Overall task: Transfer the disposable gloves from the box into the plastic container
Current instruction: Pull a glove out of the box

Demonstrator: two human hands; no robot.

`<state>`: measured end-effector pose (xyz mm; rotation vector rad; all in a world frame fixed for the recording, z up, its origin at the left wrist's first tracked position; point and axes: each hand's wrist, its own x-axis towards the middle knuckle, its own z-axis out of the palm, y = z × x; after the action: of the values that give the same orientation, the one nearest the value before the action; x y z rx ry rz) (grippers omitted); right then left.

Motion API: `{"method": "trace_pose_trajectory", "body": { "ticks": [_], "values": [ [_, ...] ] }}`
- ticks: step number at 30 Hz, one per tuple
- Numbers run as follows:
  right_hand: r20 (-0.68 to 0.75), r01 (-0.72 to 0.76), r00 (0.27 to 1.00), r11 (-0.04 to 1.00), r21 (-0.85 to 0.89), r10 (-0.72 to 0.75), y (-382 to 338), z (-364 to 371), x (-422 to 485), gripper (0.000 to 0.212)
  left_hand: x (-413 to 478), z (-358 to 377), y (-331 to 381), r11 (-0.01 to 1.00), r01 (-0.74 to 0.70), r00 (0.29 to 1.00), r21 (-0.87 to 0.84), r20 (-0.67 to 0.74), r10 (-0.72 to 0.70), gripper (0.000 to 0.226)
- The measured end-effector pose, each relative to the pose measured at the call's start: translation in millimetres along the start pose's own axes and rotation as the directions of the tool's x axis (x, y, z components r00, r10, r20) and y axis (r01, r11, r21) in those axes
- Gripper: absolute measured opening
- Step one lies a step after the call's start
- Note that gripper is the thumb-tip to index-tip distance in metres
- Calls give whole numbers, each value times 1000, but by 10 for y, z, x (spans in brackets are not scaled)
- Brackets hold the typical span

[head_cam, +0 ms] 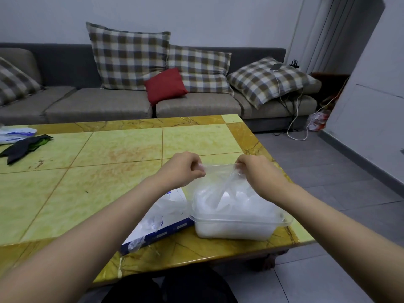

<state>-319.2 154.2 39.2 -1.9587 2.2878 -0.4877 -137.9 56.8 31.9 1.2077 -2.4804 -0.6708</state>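
Note:
A clear disposable glove (220, 178) is stretched between my hands above the plastic container (240, 228). My left hand (181, 169) pinches its left edge and my right hand (260, 171) pinches its right edge. The glove's lower part hangs down into the container, which holds a heap of clear gloves. The white and blue glove box (166, 224) lies flat just left of the container, partly under my left forearm, with more gloves spilling from its opening.
The container stands near the front right corner of the yellow-green tiled table (109, 154). A black cloth (24, 147) and a white-blue plastic bag (15, 134) lie at the table's far left. A grey sofa (131, 101) with cushions is behind.

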Motion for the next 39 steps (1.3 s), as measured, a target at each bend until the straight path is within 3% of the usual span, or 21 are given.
{"method": "trace_pose_trajectory", "body": {
  "ticks": [4,8,12,15,17,20,21,23,27,30,32,35,39],
  "values": [
    [110,-14,994,999,33,11,9,31,-6,15,18,-46,24,995,-24,990,-95,-142,10,3],
    [158,-1,987,999,53,-7,-65,21,-32,18,24,-62,112,991,-39,982,-131,-186,14,1],
    [115,-26,993,998,63,18,-95,19,-13,18,19,-45,112,984,83,980,-155,-167,-109,46],
    [67,-49,997,996,79,43,-70,27,-7,17,-15,-31,65,949,231,962,-215,-98,-256,57],
    [71,-56,996,995,86,50,-47,43,-21,17,-43,5,47,919,269,957,-289,-23,-288,46],
    [146,-57,988,996,69,47,-40,97,-47,17,-65,37,82,919,152,982,-363,-54,-183,9],
    [162,-58,986,995,77,44,-41,107,-52,19,-57,23,100,932,104,986,-346,-90,-143,8],
    [115,-30,993,995,100,18,-46,82,-54,45,-17,-12,115,968,52,988,-245,-128,-86,15],
    [-131,266,958,960,84,-254,-132,-133,2,82,22,-89,144,996,-4,998,-84,-65,-1,12],
    [-35,364,931,927,88,-363,-222,-184,95,89,17,-139,198,997,-80,997,-16,-9,79,13],
    [49,345,934,930,127,-353,-260,-178,152,80,19,-188,244,993,-108,994,36,-8,108,7],
    [113,323,937,943,83,-331,-261,-186,208,41,19,-284,284,988,-134,990,77,-45,137,10],
    [104,196,974,978,77,-203,-142,-227,230,19,70,-323,261,994,-86,991,-70,-111,78,12]
  ]
}}
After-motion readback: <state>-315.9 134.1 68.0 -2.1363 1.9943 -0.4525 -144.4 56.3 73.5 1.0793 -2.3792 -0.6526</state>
